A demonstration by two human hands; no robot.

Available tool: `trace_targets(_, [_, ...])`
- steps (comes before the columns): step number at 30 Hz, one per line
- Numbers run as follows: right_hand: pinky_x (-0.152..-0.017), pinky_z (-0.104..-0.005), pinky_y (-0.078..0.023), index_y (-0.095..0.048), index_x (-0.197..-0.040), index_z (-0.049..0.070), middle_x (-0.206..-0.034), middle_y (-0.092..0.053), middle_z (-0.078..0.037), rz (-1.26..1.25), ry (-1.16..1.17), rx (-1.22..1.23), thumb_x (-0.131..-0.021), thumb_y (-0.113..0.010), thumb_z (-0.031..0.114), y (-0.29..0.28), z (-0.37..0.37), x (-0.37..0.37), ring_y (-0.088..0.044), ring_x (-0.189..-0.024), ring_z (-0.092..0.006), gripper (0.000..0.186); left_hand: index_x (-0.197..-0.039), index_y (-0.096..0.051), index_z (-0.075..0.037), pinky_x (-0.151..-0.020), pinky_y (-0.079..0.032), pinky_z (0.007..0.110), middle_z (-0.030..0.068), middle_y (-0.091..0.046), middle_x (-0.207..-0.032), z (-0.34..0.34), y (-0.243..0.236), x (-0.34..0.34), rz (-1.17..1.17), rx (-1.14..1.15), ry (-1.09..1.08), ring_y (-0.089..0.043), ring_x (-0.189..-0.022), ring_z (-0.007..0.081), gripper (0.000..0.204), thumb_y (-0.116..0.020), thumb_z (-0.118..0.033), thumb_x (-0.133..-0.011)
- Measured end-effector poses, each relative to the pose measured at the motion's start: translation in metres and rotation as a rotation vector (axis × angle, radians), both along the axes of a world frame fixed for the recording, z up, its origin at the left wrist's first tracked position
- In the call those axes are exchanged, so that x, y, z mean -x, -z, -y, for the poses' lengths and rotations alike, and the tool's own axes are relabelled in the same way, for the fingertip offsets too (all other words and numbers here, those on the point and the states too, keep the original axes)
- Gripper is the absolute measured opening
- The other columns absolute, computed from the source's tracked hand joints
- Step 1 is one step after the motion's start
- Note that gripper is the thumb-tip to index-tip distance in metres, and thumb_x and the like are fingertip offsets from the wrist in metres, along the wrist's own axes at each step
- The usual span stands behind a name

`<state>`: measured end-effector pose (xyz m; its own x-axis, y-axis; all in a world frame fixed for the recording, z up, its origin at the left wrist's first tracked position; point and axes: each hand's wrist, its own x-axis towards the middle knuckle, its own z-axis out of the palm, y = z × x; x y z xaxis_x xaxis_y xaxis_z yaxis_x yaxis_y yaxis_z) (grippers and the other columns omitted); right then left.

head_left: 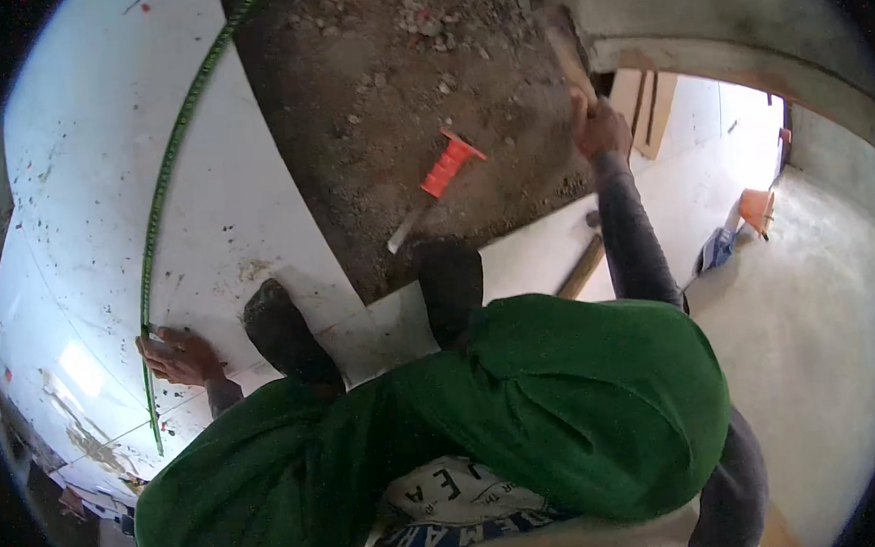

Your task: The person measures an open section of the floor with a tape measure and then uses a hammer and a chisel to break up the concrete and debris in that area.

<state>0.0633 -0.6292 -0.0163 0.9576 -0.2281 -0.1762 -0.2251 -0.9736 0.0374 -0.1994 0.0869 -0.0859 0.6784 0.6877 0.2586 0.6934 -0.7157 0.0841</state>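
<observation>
My right hand (599, 128) is closed round a tan, wooden-looking bar (569, 63), held over the far right edge of the bare ground. Motion blurs its far end, so I cannot tell its kind. My left hand (177, 357) lies on the white tiles with fingers stretched over the near end of a long green strip (167, 175) with dark markings. The strip curves away across the tiles. On the dirt between my hands rests a chisel (440, 178) with an orange guarded grip, its blade pointing toward my feet.
White floor tiles (73, 216) border the rough dirt patch (347, 109) with loose stones. My dark shoes (451, 291) stand at its near edge. To the right are a wooden board (651, 110), a wooden strip (584, 266) and an orange object (755, 209) by a wall.
</observation>
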Motion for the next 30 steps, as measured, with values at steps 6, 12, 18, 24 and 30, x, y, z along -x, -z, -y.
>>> trace_targets(6, [-0.079,-0.0566,-0.055,-0.071,-0.100,-0.003,-0.090,-0.072,-0.032,0.055,-0.063,-0.101,-0.097,-0.042,0.081,-0.017,-0.065,-0.013,-0.073,-0.092,-0.0478,0.090,-0.149,-0.053,-0.009,-0.114,-0.038,0.053,0.0123,-0.052,-0.154,-0.011,0.002,0.017,-0.055,-0.021,0.037,-0.047,-0.142,0.0340,0.064,-0.040,-0.057,-0.109])
trace_targets(12, [-0.093,-0.0539,-0.055,-0.069,-0.123,-0.001,-0.105,-0.074,-0.030,-0.120,0.197,-0.015,-0.097,-0.039,0.082,-0.010,-0.059,-0.033,-0.070,-0.107,-0.0487,0.092,-0.146,-0.056,-0.008,-0.116,-0.036,0.053,0.0131,-0.053,-0.153,-0.005,0.010,0.012,-0.034,-0.101,0.128,-0.049,-0.140,0.0352,0.062,-0.041,-0.055,-0.109])
trace_targets(18, [-0.089,-0.0546,-0.056,-0.062,-0.142,0.000,-0.108,-0.073,-0.034,-0.030,-0.218,0.029,-0.096,-0.038,0.083,0.006,-0.056,-0.017,-0.071,-0.106,-0.0483,0.098,-0.146,-0.055,-0.006,-0.116,-0.036,0.053,0.0164,-0.054,-0.152,-0.004,0.000,0.011,-0.051,-0.036,0.062,-0.048,-0.141,0.0365,0.063,-0.039,-0.056,-0.110])
trace_targets(24, [-0.082,-0.0561,-0.056,-0.065,-0.132,-0.006,-0.099,-0.073,-0.033,0.017,0.061,-0.068,-0.096,-0.038,0.084,-0.004,-0.081,-0.014,-0.073,-0.094,-0.0465,0.101,-0.146,-0.056,-0.008,-0.116,-0.037,0.052,0.0162,-0.054,-0.152,-0.003,0.002,0.009,-0.014,-0.016,0.004,-0.048,-0.141,0.0360,0.063,-0.039,-0.057,-0.110])
trace_targets(30, [-0.083,-0.0578,-0.055,-0.067,-0.126,-0.008,-0.100,-0.073,-0.033,-0.092,0.232,0.003,-0.094,-0.042,0.085,0.011,-0.051,-0.039,-0.073,-0.096,-0.0465,0.101,-0.145,-0.057,-0.009,-0.116,-0.036,0.053,0.0162,-0.054,-0.151,0.004,-0.007,-0.005,0.005,0.021,-0.026,-0.047,-0.142,0.0356,0.063,-0.039,-0.058,-0.110])
